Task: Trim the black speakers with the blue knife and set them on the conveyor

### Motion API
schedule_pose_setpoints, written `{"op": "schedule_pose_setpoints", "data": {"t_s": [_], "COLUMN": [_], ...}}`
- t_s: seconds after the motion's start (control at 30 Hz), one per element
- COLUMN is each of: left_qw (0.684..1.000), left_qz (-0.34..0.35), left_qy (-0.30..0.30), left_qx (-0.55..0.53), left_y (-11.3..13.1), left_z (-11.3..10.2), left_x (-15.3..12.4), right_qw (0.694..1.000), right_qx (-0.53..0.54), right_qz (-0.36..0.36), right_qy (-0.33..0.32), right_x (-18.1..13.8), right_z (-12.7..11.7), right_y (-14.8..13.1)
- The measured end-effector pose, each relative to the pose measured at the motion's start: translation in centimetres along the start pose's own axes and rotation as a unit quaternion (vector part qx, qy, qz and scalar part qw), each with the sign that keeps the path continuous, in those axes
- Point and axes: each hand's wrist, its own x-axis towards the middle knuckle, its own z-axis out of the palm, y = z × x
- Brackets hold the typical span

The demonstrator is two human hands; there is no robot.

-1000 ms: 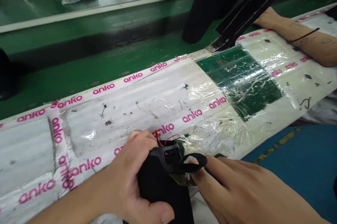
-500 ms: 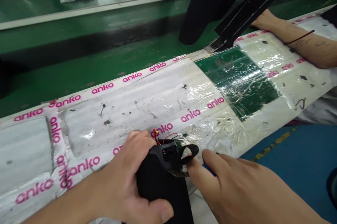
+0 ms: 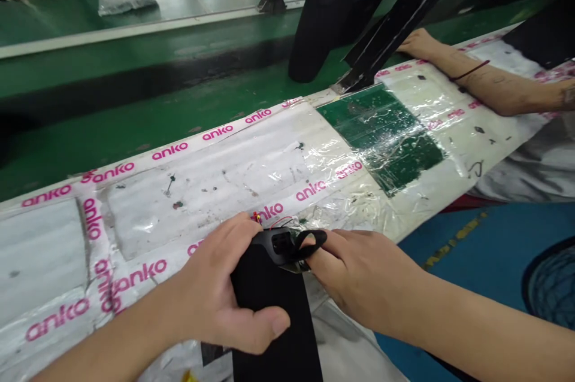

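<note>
My left hand (image 3: 215, 292) is wrapped round a long black plastic part (image 3: 274, 316) at the near edge of the bench, thumb across its front. At the part's top end sits a black ring-shaped fitting (image 3: 294, 245) with thin red wires (image 3: 269, 223) coming out of it. My right hand (image 3: 359, 277) has its fingers curled and pressed against that fitting from the right, fingertips at the ring.
The bench top (image 3: 224, 172) is covered in white sheet, clear film and pink "anko" tape, with a green patch (image 3: 381, 142) to the right. Another person's forearm (image 3: 485, 82) rests at the far right. A green conveyor (image 3: 135, 118) runs behind. Blue floor (image 3: 494, 238) lies below right.
My right hand has closed in from spread fingers to curled ones against the fitting. The view has shifted a little to the right and down; my left hand keeps its grip.
</note>
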Motion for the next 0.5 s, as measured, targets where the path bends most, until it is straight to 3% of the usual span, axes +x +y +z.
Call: {"op": "schedule_pose_setpoints", "data": {"t_s": [0.17,0.5], "left_qw": [1.000,0.999], "left_qz": [0.004,0.018], "left_qy": [0.007,0.015], "left_qx": [0.000,-0.024], "left_y": [0.0,-0.2], "left_z": [0.0,0.2], "left_x": [0.0,0.3], "right_qw": [0.999,0.998], "right_qx": [0.007,0.050], "right_qz": [0.029,0.037], "right_qy": [0.021,-0.001], "right_x": [-1.0,-0.9], "right_z": [-1.1,-1.4], "right_y": [-0.7,-1.1]}}
